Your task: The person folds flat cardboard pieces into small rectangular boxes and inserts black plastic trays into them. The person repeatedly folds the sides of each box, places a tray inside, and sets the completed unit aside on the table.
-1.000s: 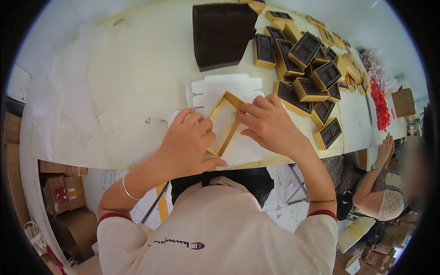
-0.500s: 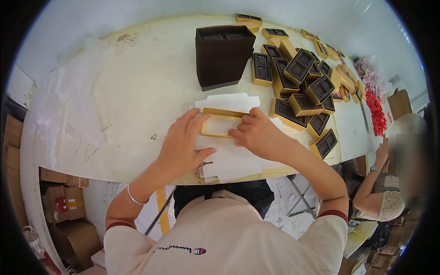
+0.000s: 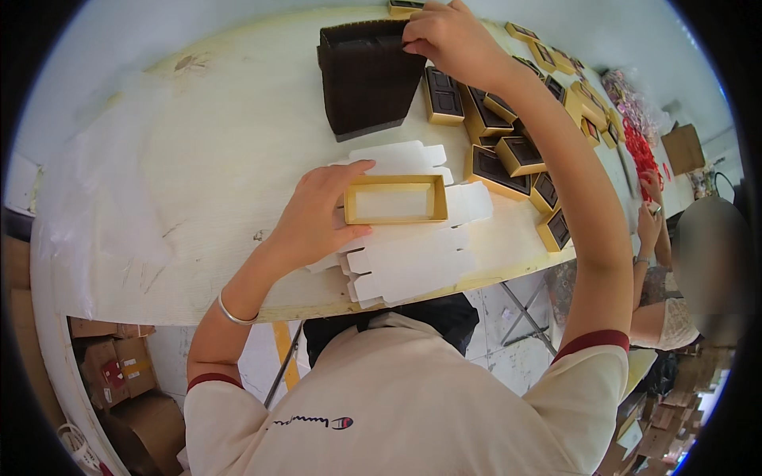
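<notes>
A gold open-topped box (image 3: 435, 214) with a white inside lies on flat white card blanks (image 3: 413, 274) near the table's front edge. My left hand (image 3: 313, 210) grips its left end, fingers along the far side and thumb along the near side. Farther back stands a tall stack of black plastic tray inserts (image 3: 365, 87). My right hand (image 3: 460, 44) reaches to the stack's upper right corner, its fingertips pinching the edge of the top insert. Whether that insert has come loose is hard to see.
Gold boxes with black inserts (image 3: 498, 173) lie heaped to the right, partly behind my right arm. Clear plastic sheeting (image 3: 103, 198) covers the table's left side. Red ribbon (image 3: 637, 151) lies at the far right, beside another person's hands (image 3: 649, 214). Cartons (image 3: 119, 369) sit below at left.
My right hand has let go of the gold box and moved up and away to the black insert stack. The left hand has closed in on the box's left end.
</notes>
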`<state>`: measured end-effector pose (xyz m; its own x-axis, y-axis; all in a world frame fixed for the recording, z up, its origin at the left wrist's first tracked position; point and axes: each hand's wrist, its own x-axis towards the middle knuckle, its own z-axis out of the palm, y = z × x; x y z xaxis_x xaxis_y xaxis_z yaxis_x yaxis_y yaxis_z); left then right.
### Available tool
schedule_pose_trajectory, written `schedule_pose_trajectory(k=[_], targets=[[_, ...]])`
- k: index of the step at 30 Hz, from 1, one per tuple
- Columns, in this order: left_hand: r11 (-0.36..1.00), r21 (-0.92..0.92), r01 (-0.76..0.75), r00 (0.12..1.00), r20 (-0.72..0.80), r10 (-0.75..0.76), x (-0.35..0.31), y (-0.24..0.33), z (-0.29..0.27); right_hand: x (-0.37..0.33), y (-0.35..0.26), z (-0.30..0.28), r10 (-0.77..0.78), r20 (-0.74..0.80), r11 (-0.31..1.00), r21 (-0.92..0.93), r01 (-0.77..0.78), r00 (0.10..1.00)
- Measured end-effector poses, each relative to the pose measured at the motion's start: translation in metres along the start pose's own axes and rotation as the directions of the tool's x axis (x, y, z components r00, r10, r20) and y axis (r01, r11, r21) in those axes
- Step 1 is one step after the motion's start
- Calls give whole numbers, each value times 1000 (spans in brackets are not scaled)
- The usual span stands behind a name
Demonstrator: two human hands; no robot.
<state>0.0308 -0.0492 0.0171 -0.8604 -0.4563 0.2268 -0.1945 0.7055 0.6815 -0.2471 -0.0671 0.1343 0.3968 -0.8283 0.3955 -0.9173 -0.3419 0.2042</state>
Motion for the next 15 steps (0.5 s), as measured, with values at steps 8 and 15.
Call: schedule_pose_trajectory(k=[8,15], targets=[[995,-57,-81,996,-51,78,2,-8,6,14,17,-34,199,47,776,603,-186,979],[994,-16,-109,991,73,110,-12,24,-2,-131,-42,-87,153,528,66,838,-542,835]])
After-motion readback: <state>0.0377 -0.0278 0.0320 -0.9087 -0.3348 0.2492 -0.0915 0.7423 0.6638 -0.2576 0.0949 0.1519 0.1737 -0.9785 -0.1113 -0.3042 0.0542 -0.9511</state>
